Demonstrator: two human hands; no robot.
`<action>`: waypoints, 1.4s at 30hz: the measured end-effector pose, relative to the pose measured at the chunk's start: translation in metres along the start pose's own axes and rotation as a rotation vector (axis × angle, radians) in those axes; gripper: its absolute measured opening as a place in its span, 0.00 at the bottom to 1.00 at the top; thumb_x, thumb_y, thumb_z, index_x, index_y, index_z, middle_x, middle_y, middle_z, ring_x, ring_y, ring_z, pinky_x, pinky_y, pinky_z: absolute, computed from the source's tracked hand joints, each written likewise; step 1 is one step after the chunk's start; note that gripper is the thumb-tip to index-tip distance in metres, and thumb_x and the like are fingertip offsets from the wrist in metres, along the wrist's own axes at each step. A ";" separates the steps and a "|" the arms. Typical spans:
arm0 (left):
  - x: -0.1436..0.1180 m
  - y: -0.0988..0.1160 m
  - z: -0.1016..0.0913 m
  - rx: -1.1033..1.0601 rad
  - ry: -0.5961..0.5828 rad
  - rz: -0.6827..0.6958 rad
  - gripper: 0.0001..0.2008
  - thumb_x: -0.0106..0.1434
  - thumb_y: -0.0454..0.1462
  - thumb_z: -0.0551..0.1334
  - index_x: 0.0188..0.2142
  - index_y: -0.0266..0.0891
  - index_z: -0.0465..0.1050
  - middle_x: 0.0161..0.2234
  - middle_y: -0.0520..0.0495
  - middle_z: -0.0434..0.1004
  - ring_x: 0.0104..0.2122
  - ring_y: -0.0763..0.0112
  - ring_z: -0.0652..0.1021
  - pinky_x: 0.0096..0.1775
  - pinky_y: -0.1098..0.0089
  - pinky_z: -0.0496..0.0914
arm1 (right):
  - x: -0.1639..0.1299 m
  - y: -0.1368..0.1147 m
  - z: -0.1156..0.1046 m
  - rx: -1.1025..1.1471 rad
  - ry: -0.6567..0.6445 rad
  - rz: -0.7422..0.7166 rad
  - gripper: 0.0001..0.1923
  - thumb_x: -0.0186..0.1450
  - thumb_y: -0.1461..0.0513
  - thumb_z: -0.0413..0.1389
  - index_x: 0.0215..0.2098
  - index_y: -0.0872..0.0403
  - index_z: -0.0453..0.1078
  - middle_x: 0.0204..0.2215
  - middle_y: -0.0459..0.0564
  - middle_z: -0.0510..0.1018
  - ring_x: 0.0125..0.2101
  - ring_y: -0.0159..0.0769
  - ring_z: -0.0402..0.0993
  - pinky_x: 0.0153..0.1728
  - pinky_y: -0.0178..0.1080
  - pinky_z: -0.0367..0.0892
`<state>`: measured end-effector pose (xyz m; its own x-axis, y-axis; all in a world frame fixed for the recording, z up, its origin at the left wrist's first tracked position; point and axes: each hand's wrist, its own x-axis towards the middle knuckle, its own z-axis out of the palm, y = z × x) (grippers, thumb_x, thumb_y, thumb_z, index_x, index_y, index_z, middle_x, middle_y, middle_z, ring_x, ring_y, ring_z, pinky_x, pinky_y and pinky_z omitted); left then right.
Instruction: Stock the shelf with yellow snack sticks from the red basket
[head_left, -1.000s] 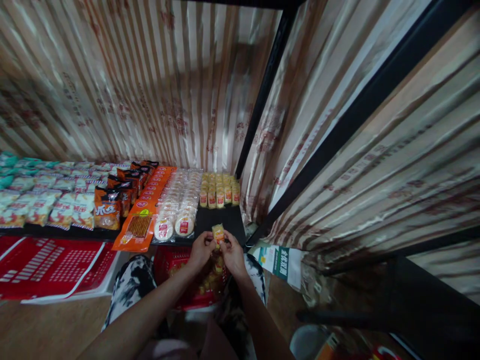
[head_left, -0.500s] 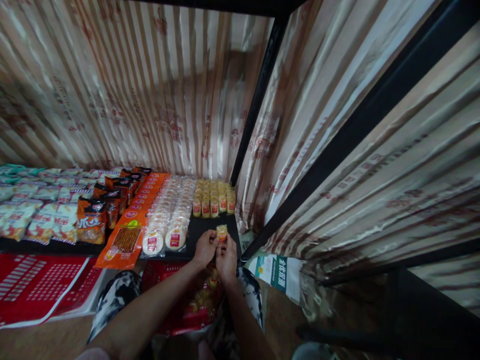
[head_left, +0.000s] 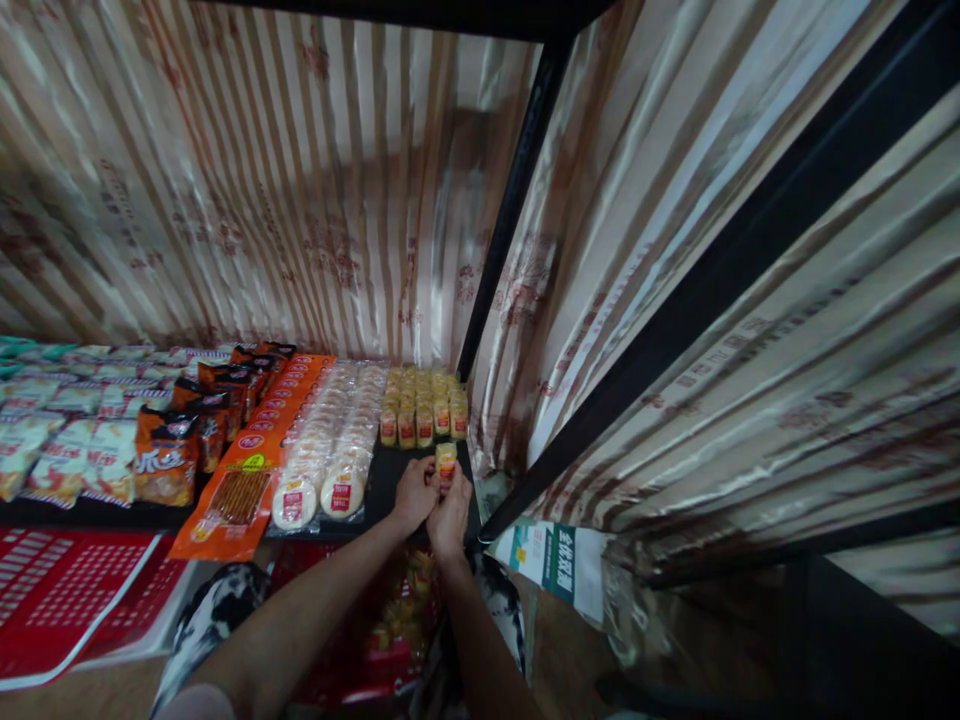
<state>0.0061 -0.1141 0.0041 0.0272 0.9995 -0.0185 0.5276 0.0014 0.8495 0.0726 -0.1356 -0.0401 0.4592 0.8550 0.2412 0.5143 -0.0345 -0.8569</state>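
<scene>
Progress, judged from layout: shelf [head_left: 390, 470] mostly stocked. Yellow snack packs [head_left: 420, 405] fill rear-right block in rows; front strip of that block is bare black board, so more rows look left to set. Red basket [head_left: 360, 640] under your arms holds more yellow packs, blurred, count unclear.

Your left hand [head_left: 415, 492] & right hand [head_left: 451, 505] are pressed together, both pinching one small yellow pack [head_left: 446, 459], upright, at shelf's front-right, just in front of the stocked rows; can't tell if it touches the board.

Surface: black shelf w/ black corner post [head_left: 510, 210]. Left to right: pale snack bags [head_left: 60, 440], orange-black bags [head_left: 166, 462], flat orange packs [head_left: 232, 495], round cakes in clear wrap [head_left: 330, 450], then the yellow block.

Room: striped shiny sheeting [head_left: 285, 180] behind & on right side. Red perforated tray [head_left: 60, 590] lower left, wood floor, printed carton [head_left: 547, 550] by post.
</scene>
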 end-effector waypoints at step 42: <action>0.043 0.020 0.008 -0.054 0.002 -0.065 0.18 0.57 0.31 0.54 0.47 0.34 0.69 0.49 0.40 0.71 0.48 0.67 0.71 0.52 0.70 0.62 | 0.073 0.022 0.035 -0.030 0.025 -0.115 0.29 0.56 0.65 0.43 0.56 0.58 0.58 0.44 0.58 0.68 0.43 0.40 0.68 0.45 0.42 0.64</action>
<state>0.0243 -0.0713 0.0157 -0.0072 0.9972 -0.0739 0.4813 0.0682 0.8739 0.0924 -0.0562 -0.0572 0.4142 0.8408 0.3486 0.5858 0.0469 -0.8091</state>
